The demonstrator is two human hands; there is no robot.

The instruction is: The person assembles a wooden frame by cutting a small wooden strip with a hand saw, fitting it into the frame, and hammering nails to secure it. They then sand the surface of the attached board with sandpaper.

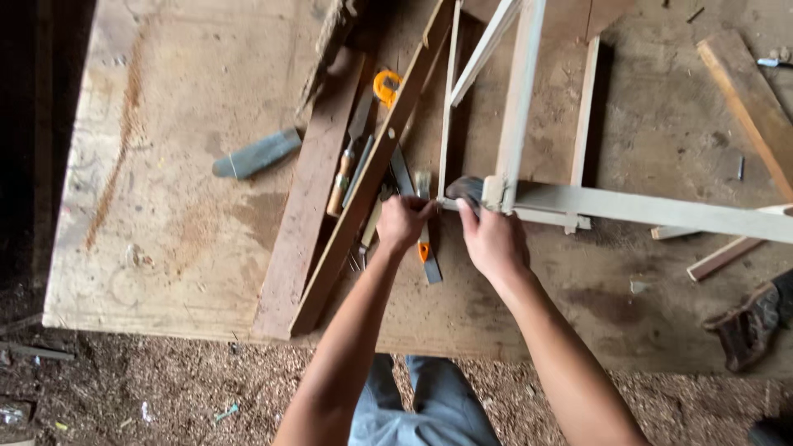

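Worn plywood workbench (165, 206): pale wooden frame (519, 107) standing assembled at 1 o'clock, right hand (493, 239) clasping its corner joint, left hand (402, 221) curled, grip unclear, beside scattered chisels (343, 177); finishing apparently remaining.

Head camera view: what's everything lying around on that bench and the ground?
Workbench: one, worn brown board top, fills most of the view.
Wooden frame: one, pale slats, upper middle to right, standing on the bench.
Planks: two, dark brown, slanting beside the tools.
Chisel: one, wooden handle, between the planks.
Tape measure: one, orange, top centre.
Sharpening stone: one, grey, left of the planks.
Offcuts: several, pale wood, right side.
Sawdust: brown, on the ground below.
Left hand: one, at the frame's corner, over the tools.
Right hand: one, gripping the frame's corner joint.
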